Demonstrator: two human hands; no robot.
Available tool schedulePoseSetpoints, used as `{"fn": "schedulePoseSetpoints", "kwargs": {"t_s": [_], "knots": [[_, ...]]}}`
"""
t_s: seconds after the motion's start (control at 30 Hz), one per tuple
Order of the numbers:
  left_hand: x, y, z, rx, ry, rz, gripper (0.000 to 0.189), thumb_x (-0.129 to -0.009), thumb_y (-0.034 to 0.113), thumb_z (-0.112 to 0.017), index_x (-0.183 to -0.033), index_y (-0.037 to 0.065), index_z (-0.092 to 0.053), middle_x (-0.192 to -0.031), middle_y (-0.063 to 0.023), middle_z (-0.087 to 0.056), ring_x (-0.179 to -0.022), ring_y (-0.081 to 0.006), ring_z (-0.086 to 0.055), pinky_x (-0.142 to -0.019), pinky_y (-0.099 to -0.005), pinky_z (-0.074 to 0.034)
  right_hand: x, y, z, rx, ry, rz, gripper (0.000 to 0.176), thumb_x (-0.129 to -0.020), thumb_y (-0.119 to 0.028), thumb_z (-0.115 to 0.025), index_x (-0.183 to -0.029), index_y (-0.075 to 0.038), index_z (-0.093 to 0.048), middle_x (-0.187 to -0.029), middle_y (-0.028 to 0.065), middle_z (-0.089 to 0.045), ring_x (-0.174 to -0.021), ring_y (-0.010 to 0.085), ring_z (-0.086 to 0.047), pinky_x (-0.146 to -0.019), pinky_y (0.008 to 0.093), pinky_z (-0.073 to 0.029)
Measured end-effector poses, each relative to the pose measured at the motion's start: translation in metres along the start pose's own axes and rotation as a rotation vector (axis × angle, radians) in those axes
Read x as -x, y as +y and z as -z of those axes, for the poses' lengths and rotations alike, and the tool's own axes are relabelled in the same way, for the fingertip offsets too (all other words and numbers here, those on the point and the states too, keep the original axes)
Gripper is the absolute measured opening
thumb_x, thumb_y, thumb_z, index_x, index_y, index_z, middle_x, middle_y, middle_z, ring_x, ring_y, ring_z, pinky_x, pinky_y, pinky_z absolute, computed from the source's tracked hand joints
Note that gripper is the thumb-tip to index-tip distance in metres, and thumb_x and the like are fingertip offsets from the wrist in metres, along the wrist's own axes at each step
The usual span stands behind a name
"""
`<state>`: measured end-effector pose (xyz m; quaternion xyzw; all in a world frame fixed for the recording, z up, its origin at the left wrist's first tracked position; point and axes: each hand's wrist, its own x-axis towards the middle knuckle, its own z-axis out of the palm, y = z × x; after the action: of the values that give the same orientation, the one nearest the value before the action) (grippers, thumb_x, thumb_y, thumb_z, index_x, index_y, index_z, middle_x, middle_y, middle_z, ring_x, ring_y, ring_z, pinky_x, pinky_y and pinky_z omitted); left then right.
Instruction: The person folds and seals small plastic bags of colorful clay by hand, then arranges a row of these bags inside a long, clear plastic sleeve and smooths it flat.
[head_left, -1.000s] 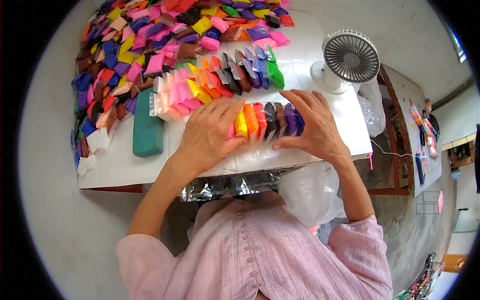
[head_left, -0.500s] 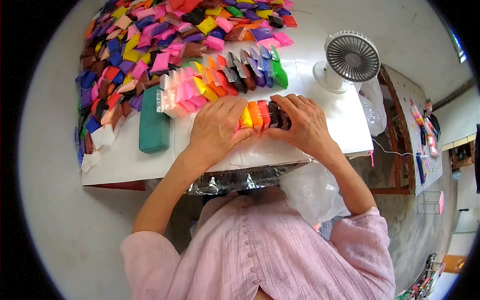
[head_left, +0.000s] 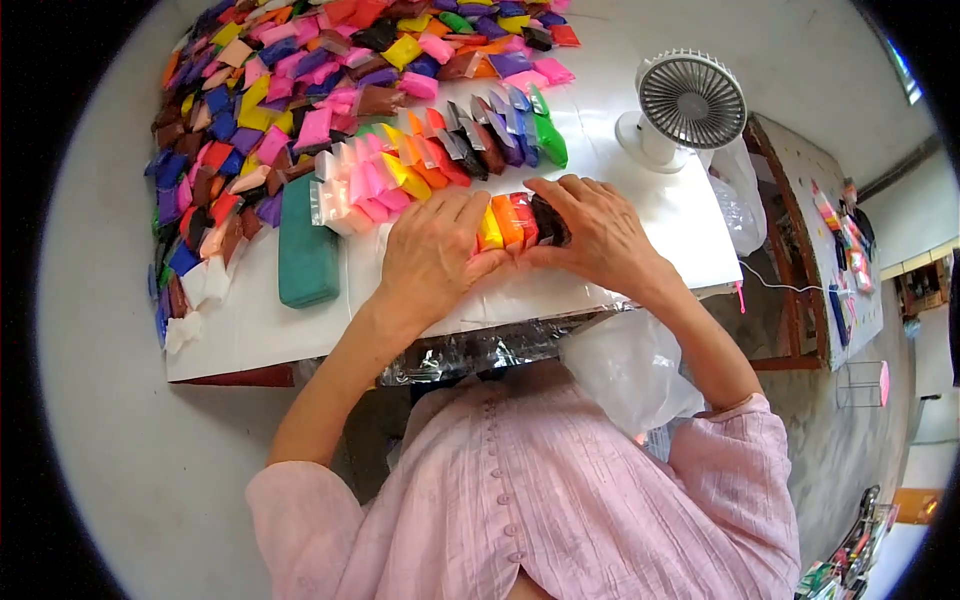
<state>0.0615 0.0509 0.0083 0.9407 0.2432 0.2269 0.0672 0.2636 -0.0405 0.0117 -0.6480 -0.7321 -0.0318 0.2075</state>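
Note:
Between my two hands stands a short row of small filled plastic packets (head_left: 508,222), with yellow, orange, red and black ones showing. My left hand (head_left: 437,240) grips the row's left end, and my right hand (head_left: 592,232) grips its right end. Both hands are closed round the row, thumbs on the near side; the end packets are mostly hidden under my fingers. Just beyond lies a longer line of similar packets (head_left: 430,160), running from pale pink through yellow, red and black to green. A dark green block (head_left: 309,242) sits left of that line.
A large heap of mixed coloured packets (head_left: 300,90) covers the back left of the white table (head_left: 250,335). At the right stands a white fan (head_left: 690,105). A clear plastic bag (head_left: 635,370) hangs at the front edge, near my right forearm.
My right hand has shifted slightly left, and the row between my hands looks a little tighter. The whole view has also moved slightly.

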Motion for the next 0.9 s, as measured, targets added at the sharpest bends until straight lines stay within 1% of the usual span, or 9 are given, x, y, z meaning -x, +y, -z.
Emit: {"fn": "schedulePoseSetpoints", "kwargs": {"t_s": [0.2,0.3,0.37,0.4,0.43,0.5,0.7,0.8,0.9], "knots": [[0.003,0.001,0.017,0.014,-0.074,-0.033,0.074,-0.073,0.037,-0.077,-0.134,0.004,-0.050,-0.131,-0.0189,-0.054,-0.118,-0.0339,-0.054,-0.100,-0.0428,-0.043,0.022,-0.011,0.035,-0.085,0.320,0.226,0.078,-0.069,-0.058,-0.076,-0.121,-0.003,-0.057,-0.112,0.0163,-0.061,-0.101,0.0324,-0.059,-0.098,0.0462,-0.042],[0.002,-0.003,0.024,0.048,-0.044,-0.071,0.068,-0.075,0.033,-0.077,-0.132,0.005,-0.052,-0.133,-0.0185,-0.053,-0.122,-0.0350,-0.051,-0.104,-0.0425,-0.041,0.054,-0.024,0.040,-0.156,0.198,0.403,0.080,-0.065,-0.058,-0.077,-0.119,-0.003,-0.057,-0.110,0.0155,-0.060,-0.102,0.0299,-0.058,-0.098,0.0488,-0.041],[0.002,-0.004,0.024,0.113,-0.079,-0.122,0.061,-0.077,0.028,-0.075,-0.129,0.004,-0.055,-0.134,-0.0178,-0.053,-0.124,-0.0350,-0.050,-0.105,-0.0425,-0.039,0.071,-0.038,0.030,0.004,0.113,0.414,0.080,-0.062,-0.057,-0.077,-0.118,-0.003,-0.058,-0.112,0.0142,-0.060,-0.103,0.0272,-0.058,-0.098,0.0505,-0.041],[0.002,-0.003,0.024,0.144,-0.095,-0.150,0.057,-0.077,0.025,-0.075,-0.127,0.003,-0.057,-0.134,-0.0174,-0.053,-0.125,-0.0351,-0.049,-0.106,-0.0426,-0.039,0.075,-0.042,0.024,0.078,0.063,0.416,0.078,-0.060,-0.053,-0.079,-0.115,-0.003,-0.059,-0.114,0.0140,-0.059,-0.102,0.0277,-0.058,-0.099,0.0507,-0.041],[0.003,-0.002,0.023,0.114,-0.067,-0.171,0.053,-0.078,0.022,-0.074,-0.124,0.003,-0.058,-0.133,-0.0170,-0.053,-0.125,-0.0350,-0.049,-0.106,-0.0430,-0.039,0.077,-0.042,0.021,0.144,0.014,0.424,0.066,-0.067,-0.040,-0.078,-0.116,-0.002,-0.058,-0.114,0.0137,-0.058,-0.100,0.0269,-0.058,-0.098,0.0494,-0.042],[0.006,0.002,0.020,0.054,-0.013,-0.211,0.044,-0.078,0.016,-0.072,-0.120,0.003,-0.062,-0.132,-0.0163,-0.054,-0.125,-0.0348,-0.049,-0.105,-0.0439,-0.039,0.082,-0.033,-0.001,0.270,0.120,0.446,0.047,-0.070,-0.025,-0.076,-0.108,0.000,-0.061,-0.111,0.0132,-0.058,-0.098,0.0254,-0.058,-0.094,0.0454,-0.045],[0.011,0.002,0.015,-0.023,0.077,-0.271,0.038,-0.077,0.011,-0.070,-0.114,0.004,-0.065,-0.124,-0.0140,-0.058,-0.117,-0.0348,-0.052,-0.100,-0.0447,-0.042,0.079,-0.032,0.002,0.069,0.160,0.431,0.024,-0.072,-0.016,-0.075,-0.087,-0.001,-0.065,-0.107,0.0137,-0.060,-0.094,0.0232,-0.059,-0.083,0.0402,-0.049],[0.010,0.003,0.014,0.001,0.087,-0.258,0.039,-0.076,0.011,-0.070,-0.114,0.004,-0.064,-0.121,-0.0132,-0.058,-0.115,-0.0340,-0.052,-0.098,-0.0436,-0.043,0.076,-0.030,0.021,-0.145,0.145,0.388,0.024,-0.075,-0.014,-0.074,-0.094,-0.001,-0.065,-0.108,0.0136,-0.061,-0.093,0.0243,-0.060,-0.078,0.0396,-0.051],[0.005,0.003,0.014,0.080,0.089,-0.263,0.037,-0.075,0.010,-0.071,-0.111,0.003,-0.063,-0.118,-0.0130,-0.059,-0.113,-0.0341,-0.053,-0.096,-0.0436,-0.044,0.058,-0.012,0.038,-0.048,0.373,0.140,0.029,-0.077,-0.012,-0.073,-0.103,-0.003,-0.064,-0.108,0.0129,-0.062,-0.093,0.0278,-0.061,-0.074,0.0390,-0.052]]}}
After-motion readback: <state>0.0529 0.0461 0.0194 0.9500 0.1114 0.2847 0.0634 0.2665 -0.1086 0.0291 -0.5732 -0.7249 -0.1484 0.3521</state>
